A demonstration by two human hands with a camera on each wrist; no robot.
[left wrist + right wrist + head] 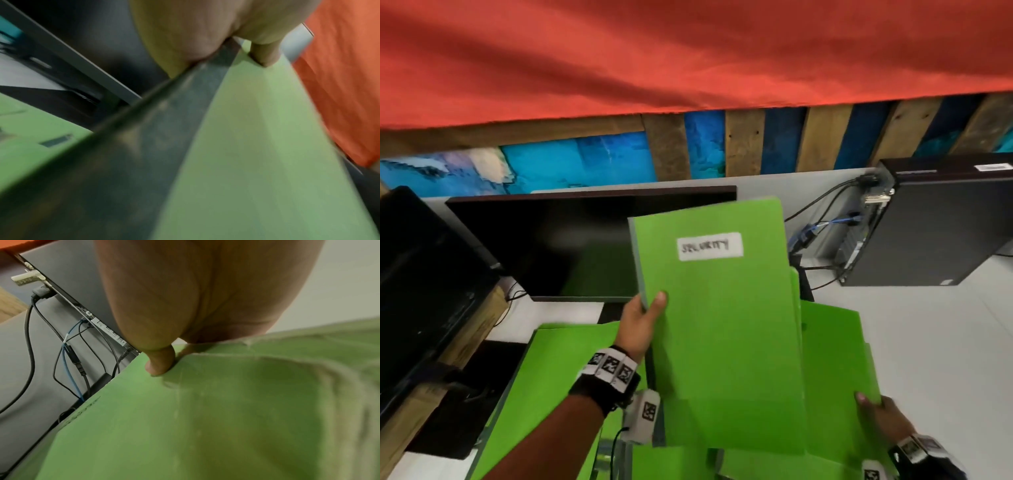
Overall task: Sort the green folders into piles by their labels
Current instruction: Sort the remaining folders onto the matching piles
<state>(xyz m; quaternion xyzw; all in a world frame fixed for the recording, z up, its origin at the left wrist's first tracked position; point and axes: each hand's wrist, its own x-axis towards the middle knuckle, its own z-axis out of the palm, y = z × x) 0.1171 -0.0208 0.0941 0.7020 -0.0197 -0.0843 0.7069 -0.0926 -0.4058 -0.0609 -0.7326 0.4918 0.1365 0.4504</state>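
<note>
Left hand (637,323) fingers pinching green folder (722,325) labelled "SECURITY" (709,246); right hand (881,416) fingers gripping a lower folder (835,359).

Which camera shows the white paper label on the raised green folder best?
The head view: the white label faces it, reading roughly "SECURITY". Both wrist views show only plain green folder surface near the thumbs, no label.

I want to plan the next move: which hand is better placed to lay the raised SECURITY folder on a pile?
Left, probably. The left hand pinches the SECURITY folder at its left edge and holds it up, while the right hand grips the folder stack underneath.
</note>
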